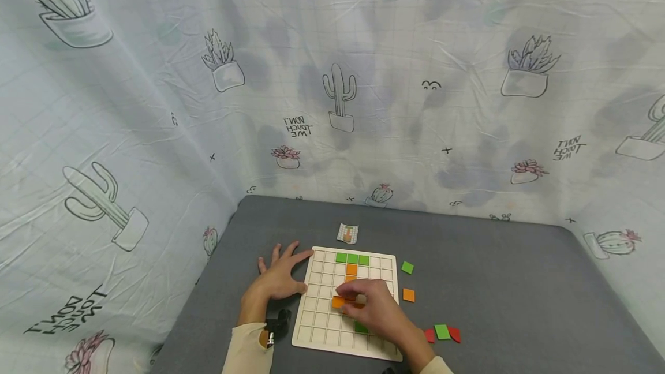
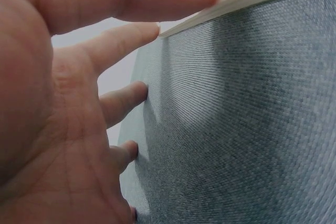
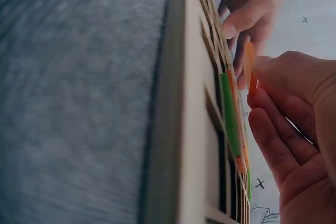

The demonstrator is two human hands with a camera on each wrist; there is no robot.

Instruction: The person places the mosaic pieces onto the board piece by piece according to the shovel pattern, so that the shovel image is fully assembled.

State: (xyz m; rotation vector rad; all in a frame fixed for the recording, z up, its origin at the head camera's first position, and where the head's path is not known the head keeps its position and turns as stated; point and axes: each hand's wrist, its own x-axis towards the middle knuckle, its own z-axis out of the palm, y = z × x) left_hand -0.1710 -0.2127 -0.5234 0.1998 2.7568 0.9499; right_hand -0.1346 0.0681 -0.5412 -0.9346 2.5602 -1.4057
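Note:
A pale wooden grid board lies on the grey table, with green tiles in a short row at its far end and orange tiles below them. My left hand is spread beside the board's left edge, thumb and index fingertip against it. In the left wrist view, the other fingertips of the left hand rest on the table. Over the board's middle, my right hand pinches an orange square tile between thumb and fingers, tilted above the grid. That hand hides part of the board.
Right of the board lie a loose green tile and an orange tile. Nearer, another green tile sits between red pieces. A small printed pattern card lies behind the board. Patterned cloth hangs behind the table.

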